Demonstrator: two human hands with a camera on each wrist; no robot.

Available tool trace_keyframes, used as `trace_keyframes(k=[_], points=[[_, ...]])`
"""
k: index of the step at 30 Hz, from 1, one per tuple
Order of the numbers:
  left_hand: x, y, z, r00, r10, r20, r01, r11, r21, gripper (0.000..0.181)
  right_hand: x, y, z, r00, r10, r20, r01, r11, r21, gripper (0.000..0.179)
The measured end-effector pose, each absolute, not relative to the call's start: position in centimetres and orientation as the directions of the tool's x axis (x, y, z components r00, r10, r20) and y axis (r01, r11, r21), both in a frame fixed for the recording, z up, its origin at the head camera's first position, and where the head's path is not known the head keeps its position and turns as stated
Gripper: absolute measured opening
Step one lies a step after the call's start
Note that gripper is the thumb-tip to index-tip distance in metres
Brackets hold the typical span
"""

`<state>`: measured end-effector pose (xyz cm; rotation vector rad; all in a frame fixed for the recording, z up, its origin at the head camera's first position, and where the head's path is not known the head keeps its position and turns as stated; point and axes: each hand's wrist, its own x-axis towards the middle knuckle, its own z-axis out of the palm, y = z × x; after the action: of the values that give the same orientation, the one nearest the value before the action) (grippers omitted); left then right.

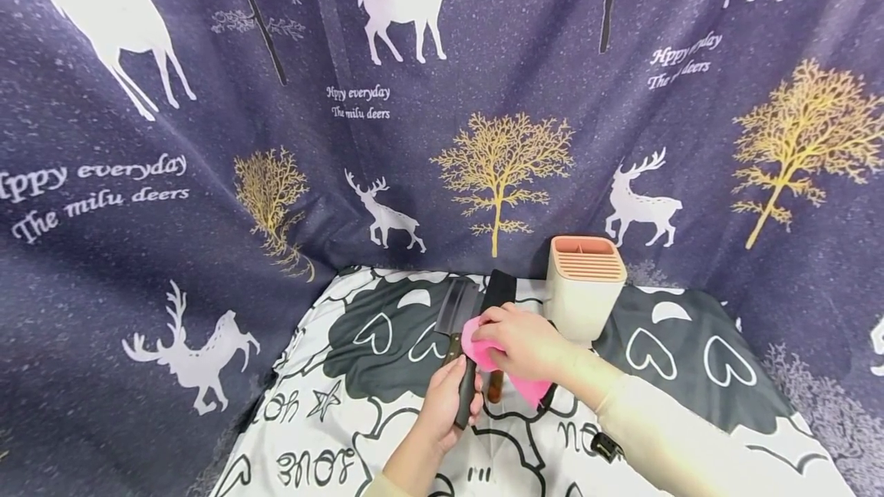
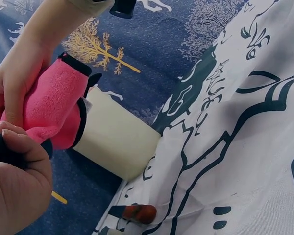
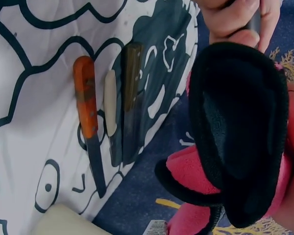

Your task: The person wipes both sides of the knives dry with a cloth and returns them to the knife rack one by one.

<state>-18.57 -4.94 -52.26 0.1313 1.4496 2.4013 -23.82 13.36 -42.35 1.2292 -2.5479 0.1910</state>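
In the head view my left hand (image 1: 445,405) grips the black handle (image 1: 466,401) of a knife. My right hand (image 1: 518,340) holds a pink cloth with black edging (image 1: 479,340) against this knife just above the handle; the cloth hides much of its blade. Seen from the right wrist, the cloth's dark, black-rimmed side (image 3: 240,132) faces the camera. On the printed tablecloth beyond lie a knife with an orange-brown handle (image 3: 85,95), one with a cream handle (image 3: 110,103) and one with a brown wooden handle (image 3: 132,73).
A cream knife block (image 1: 587,297) with an orange slotted top stands at the back right of the tablecloth (image 1: 407,428). Behind it hangs a dark blue curtain (image 1: 428,144) printed with deer and trees.
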Motion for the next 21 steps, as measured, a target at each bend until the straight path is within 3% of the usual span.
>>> trace_keyframes(k=[21], points=[[-16.3, -5.0, -52.1, -0.917, 0.383, -0.113, -0.25, -0.329, 0.911, 0.037, -29.2, 17.2, -44.0, -0.677, -0.564, 0.472, -0.701, 0.689, -0.183, 0.024]])
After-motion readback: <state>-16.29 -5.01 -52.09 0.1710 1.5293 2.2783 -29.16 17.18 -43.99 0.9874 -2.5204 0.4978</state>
